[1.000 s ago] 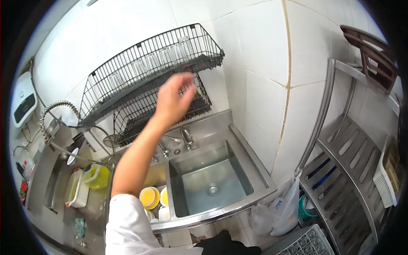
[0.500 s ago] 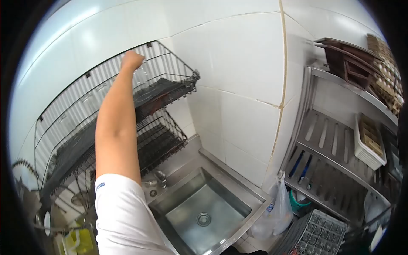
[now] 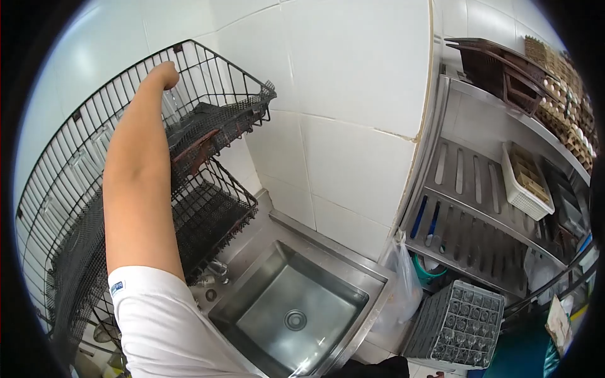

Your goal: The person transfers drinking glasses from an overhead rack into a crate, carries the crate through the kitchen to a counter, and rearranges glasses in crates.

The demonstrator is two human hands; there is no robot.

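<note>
My left hand reaches up into the upper tier of a black wire dish rack on the wall. Its fingers are curled and closed at the top of a clear drinking glass, which stands just below the hand on dark mesh matting. The hand's back faces me, so the fingertips are hidden. More clear glasses stand along the rack to the left, partly behind my forearm. My right hand is not in view.
A steel sink with a tap lies under the rack. At right, slatted steel shelves hold a white basket, brown trays and egg cartons. A grey glass crate and a plastic bag sit below.
The view has shifted, so rack, sink and shelves sit further left in it. My left hand stays closed at the same glass in the upper rack.
</note>
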